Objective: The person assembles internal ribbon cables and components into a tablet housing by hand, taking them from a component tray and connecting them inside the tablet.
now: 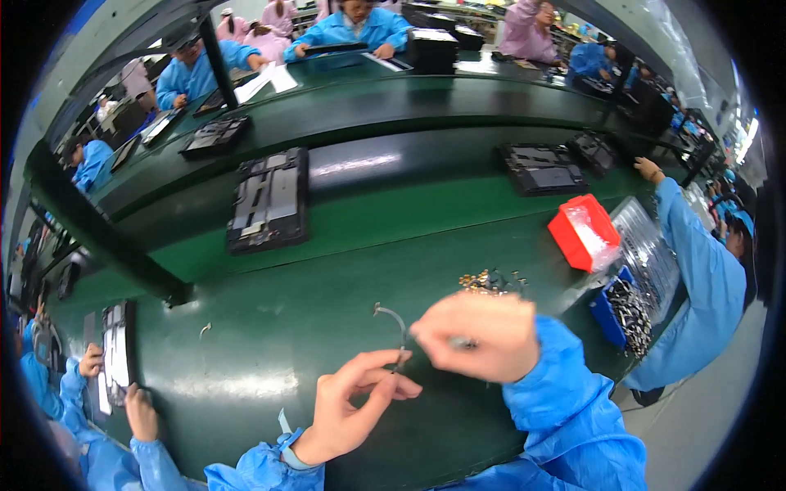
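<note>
**Two hands meet on a thin bent wire above the green desk**

The chief risk here is losing the wire [391, 317]. It is thin, curved and held only at its lower end, where the fingertips of both hands come together; a small slip of either pinch would likely drop it onto the desk [270, 360], where a part this fine would be hard to spot against the dark green. Its free end arches up and to the left with nothing supporting it, so a careless pull could bend it out of shape. The heap of small brass-coloured parts [490, 282] lies just beyond the right hand, and a sweep of that sleeve might scatter it.

The left hand [352, 409] is partly open: thumb and forefinger reach forward and close on the lower end of the wire, the other fingers loosely curled beneath. The right hand [479, 335] is clenched, knuckles up, gripping a small slim tool or part whose tip shows near the wire; what exactly it is cannot be told, as the fist hides most of it.

The wire sits in the air just above the desk, between the two hands. A red bin [583, 233] and a blue bin [622, 311] of dark parts stand to the right, a black tray [268, 200] farther back. Co-workers' hands work at the lower left.
</note>
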A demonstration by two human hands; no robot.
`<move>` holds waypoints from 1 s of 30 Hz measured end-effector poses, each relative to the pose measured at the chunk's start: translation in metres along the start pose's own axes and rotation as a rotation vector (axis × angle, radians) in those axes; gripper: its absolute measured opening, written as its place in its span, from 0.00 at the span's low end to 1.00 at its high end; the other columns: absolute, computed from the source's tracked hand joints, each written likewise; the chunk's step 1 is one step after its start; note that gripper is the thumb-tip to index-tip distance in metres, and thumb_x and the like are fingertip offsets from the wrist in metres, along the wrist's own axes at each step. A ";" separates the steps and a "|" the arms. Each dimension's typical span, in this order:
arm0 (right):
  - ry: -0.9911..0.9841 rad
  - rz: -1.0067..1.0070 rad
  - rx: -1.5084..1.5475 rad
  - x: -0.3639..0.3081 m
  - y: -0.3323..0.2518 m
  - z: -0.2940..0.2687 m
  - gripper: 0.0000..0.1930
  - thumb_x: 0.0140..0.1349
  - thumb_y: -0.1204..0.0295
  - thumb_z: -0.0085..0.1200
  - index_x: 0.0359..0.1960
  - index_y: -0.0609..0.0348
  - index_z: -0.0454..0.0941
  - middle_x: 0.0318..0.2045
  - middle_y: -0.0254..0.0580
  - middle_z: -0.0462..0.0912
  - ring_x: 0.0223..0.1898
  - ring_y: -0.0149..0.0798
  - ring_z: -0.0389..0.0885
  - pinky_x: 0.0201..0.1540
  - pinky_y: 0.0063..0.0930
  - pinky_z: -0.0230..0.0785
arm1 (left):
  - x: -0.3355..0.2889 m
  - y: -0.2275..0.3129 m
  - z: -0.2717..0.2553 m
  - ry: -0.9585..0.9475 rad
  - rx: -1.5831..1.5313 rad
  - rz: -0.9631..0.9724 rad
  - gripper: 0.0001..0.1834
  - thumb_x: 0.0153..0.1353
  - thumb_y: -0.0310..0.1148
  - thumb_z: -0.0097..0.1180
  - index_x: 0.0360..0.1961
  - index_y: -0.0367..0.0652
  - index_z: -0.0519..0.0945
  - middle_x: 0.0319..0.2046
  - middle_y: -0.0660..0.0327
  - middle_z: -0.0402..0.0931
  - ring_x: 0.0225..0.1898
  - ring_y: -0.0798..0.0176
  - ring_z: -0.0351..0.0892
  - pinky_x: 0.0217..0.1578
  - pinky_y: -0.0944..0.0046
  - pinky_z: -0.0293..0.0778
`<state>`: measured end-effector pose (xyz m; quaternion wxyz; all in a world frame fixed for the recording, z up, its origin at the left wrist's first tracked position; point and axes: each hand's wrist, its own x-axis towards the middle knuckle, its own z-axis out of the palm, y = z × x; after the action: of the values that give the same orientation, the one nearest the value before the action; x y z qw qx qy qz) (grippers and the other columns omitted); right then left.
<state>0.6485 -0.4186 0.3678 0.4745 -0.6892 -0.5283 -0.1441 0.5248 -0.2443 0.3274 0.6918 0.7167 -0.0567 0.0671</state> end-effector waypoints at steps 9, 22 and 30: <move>-0.128 0.665 -0.720 -0.004 0.091 -0.201 0.08 0.60 0.74 0.56 0.30 0.69 0.80 0.19 0.43 0.82 0.22 0.31 0.84 0.28 0.24 0.75 | 0.011 -0.067 -0.023 0.048 -0.258 -0.374 0.11 0.66 0.22 0.43 0.48 0.31 0.72 0.32 0.48 0.82 0.33 0.57 0.84 0.36 0.63 0.82; -0.406 1.113 -0.669 -0.056 0.210 -0.257 0.10 0.45 0.83 0.58 0.31 0.62 0.85 0.28 0.41 0.87 0.32 0.32 0.87 0.38 0.25 0.80 | 0.009 -0.074 -0.019 -0.021 -0.246 -0.349 0.10 0.65 0.19 0.42 0.46 0.30 0.72 0.30 0.49 0.81 0.32 0.59 0.83 0.36 0.64 0.81; -0.661 1.320 -0.691 -0.030 0.214 -0.264 0.12 0.44 0.79 0.61 0.34 0.60 0.86 0.31 0.42 0.87 0.37 0.31 0.86 0.39 0.27 0.79 | 0.006 -0.071 -0.024 -0.092 -0.231 -0.372 0.11 0.69 0.27 0.46 0.50 0.34 0.73 0.33 0.56 0.80 0.35 0.66 0.80 0.37 0.70 0.76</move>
<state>0.9015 -0.6473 0.3730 0.0418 -0.9730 -0.0517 0.2211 0.5427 -0.2179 0.2597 0.7665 0.6330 0.0377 -0.1016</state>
